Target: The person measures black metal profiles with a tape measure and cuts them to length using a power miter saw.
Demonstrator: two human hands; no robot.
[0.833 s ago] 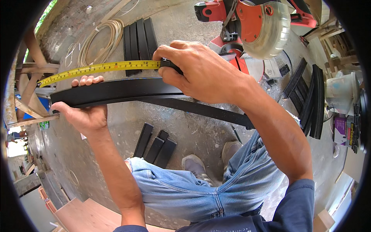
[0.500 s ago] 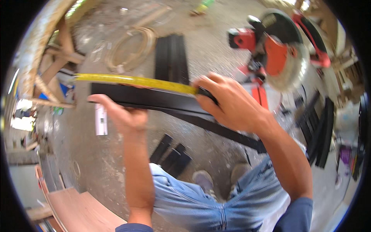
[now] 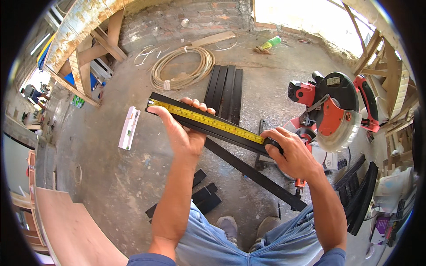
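Observation:
A black strip (image 3: pixel 230 136), long and narrow, is held up in front of me, slanting down to the right. My left hand (image 3: pixel 186 133) grips it near its far left end, thumb on top and fingertips curled over the far edge. Along its upper face runs the yellow blade of a tape measure (image 3: pixel 208 119), its metal end at the strip's left tip under my thumb. My right hand (image 3: pixel 290 150) closes around the dark tape case at the other end. Below them a second black strip (image 3: pixel 253 170) slants down toward my right knee.
A red and black miter saw (image 3: pixel 330 106) stands at the right. Several black strips (image 3: pixel 224 91) lie on the floor beyond my hands, beside a coiled hose (image 3: pixel 183 66). Short black offcuts (image 3: pixel 206 198) lie before my feet. A white box (image 3: pixel 128 128) lies left; plywood (image 3: pixel 75 221) is lower left.
The tape blade, earlier raised off the strip and stretching past its left end, now lies along it with its tip at the end. Strip and hands tilt more, and the view has shifted.

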